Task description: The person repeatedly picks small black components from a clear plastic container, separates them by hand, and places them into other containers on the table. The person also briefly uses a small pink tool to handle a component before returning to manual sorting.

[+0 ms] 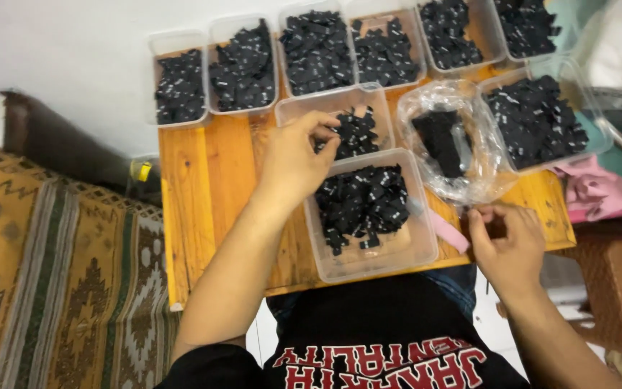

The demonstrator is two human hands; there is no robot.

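My left hand reaches into a clear plastic tub of small black tags, its fingertips pinched on one or two of them. A nearer clear tub holds a heap of the same black tags. My right hand is at the table's front right edge, fingers curled in a pinch; whether it holds a tag is hidden. A pink strip lies just left of that hand. A crumpled clear plastic bag with black tags inside sits beyond it.
Several more clear tubs of black tags line the back of the small wooden table, and a larger one stands at the right. A patterned rug covers the floor to the left. Pink cloth lies at the right.
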